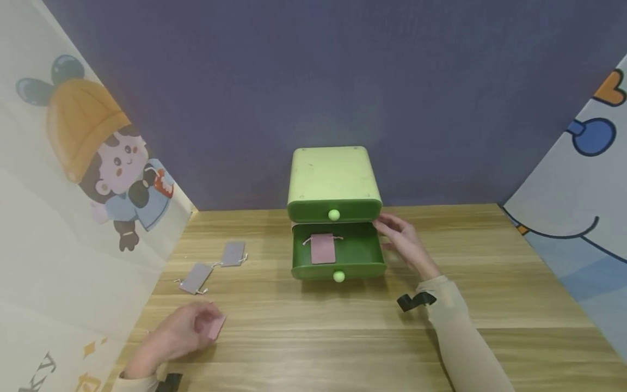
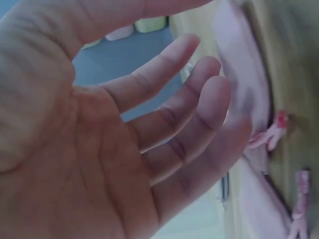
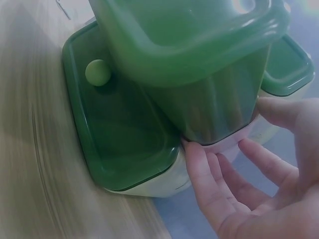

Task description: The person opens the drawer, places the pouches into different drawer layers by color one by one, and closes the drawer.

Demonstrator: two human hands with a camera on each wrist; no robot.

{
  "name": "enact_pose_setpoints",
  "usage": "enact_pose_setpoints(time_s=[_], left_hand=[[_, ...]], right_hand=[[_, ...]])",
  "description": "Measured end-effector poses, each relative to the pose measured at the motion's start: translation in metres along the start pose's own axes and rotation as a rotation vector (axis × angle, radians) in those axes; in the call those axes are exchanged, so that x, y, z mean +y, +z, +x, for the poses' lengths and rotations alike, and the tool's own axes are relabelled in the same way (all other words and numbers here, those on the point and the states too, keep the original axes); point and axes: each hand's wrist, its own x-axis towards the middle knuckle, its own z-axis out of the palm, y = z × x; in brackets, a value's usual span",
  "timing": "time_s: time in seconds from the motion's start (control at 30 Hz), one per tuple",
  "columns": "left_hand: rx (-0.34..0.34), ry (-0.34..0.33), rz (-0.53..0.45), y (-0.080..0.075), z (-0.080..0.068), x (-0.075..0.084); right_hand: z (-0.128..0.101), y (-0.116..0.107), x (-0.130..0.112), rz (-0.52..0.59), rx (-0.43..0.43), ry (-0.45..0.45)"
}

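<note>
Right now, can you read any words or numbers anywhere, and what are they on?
"TX": that is my best reading of the dark letters at the bottom of the cartoon wall panel; they are cut off by the picture's edge, so it is uncertain.
The green drawer box, the pink pouch in its open bottom drawer and the grey pouches on the table show no writing.

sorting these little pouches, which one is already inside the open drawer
The pink pouch lying flat in the open lower drawer. The two grey pouches lie on the table, and another pink pouch is at the left hand.
</note>
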Motion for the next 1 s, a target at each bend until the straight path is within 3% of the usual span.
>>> enact_pose_setpoints(time_s=[0.13,0.5,0.8,1.0], left_hand=[[-0.013,-0.012,-0.022,0.005,0.002,-0.002],[0.038,-0.088,0.032,0.008,0.007,0.0],[0.031,0.003,-0.075,0.004,-0.002,-0.005],[0.067,-0.06,-0.062,0.006,-0.001,-0.001]], right_hand=[[0.0,0.0,0.0,-0.006,-0.002,-0.001],[0.0,0.0,-0.001,-0.019,0.001,0.005],[-0.002,0.0,0.0,-0.022,0.002,0.013],[-0.001,0.0,-0.001,-0.011,0.007,0.01]])
